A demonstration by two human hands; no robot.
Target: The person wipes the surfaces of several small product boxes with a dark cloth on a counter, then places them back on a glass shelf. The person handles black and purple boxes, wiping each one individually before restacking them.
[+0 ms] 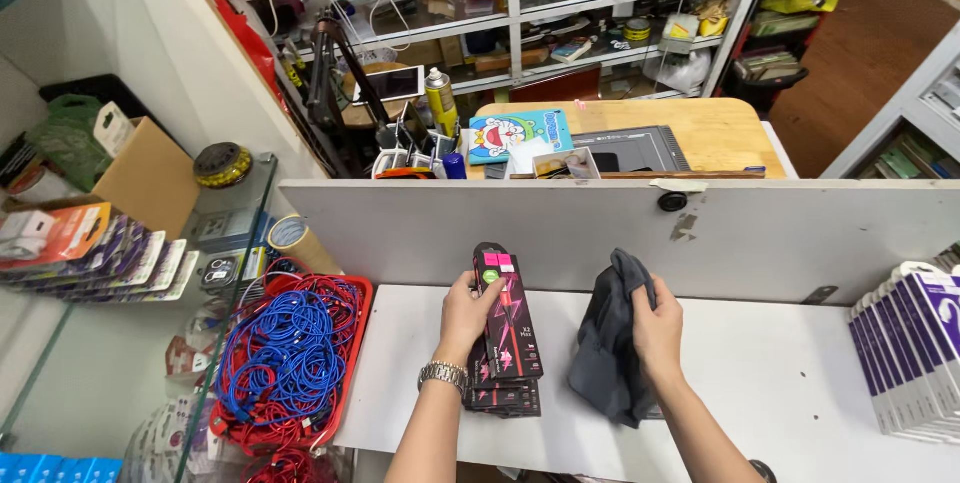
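My left hand [466, 315], with a metal watch on the wrist, grips a slim black and pink package [507, 313] and holds it upright over a stack of like packages [505, 395] on the white counter [780, 363]. My right hand [658, 328] clutches a crumpled dark grey cloth [607, 353] that hangs down onto the counter. The two hands are about a hand's width apart.
A red tray of coiled blue and red cables [290, 353] sits left of the counter. White and purple boxes [915, 348] stand in a row at the right. A white partition [620, 228] backs the counter, with a wooden desk [715, 133] and cluttered shelves behind.
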